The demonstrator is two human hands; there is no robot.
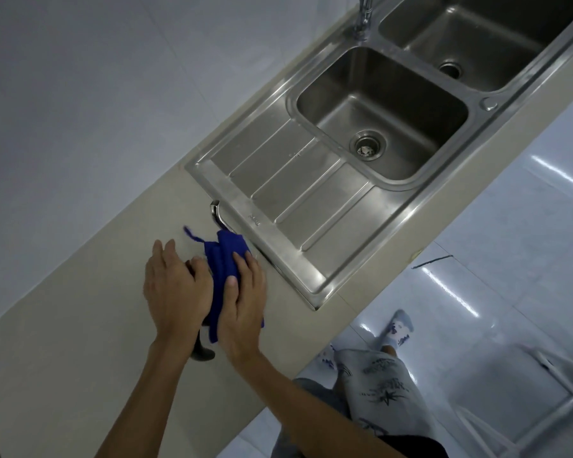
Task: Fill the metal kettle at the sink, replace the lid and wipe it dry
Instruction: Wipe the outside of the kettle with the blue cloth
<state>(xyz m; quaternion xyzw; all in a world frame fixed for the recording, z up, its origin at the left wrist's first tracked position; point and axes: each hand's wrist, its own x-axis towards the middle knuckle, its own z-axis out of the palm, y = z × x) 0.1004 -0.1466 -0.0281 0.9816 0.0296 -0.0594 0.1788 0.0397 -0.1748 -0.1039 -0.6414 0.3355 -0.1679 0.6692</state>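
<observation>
Kettle (215, 213): mostly hidden; your wiping could tip it, spilling water.
Fingers: right hand (244, 302) presses blue cloth (224, 269); left hand (176, 289) flat, steadying.

Both forearms are bare up to where they leave the view, no sleeves, no watch, no rings on the left hand (176, 289) or the right hand (244, 299). Nails are short and plain. Lower down, the person wears light grey shorts (374, 388) printed all over with dark scribbled graphics, star-like bursts and bits of lettering too small to read. A strip of black fabric (411, 446), likely the hem of a top, shows at the bottom edge. On the feet are pale socks or slippers (399, 328) with small blue patterns; the near one is mostly hidden
</observation>
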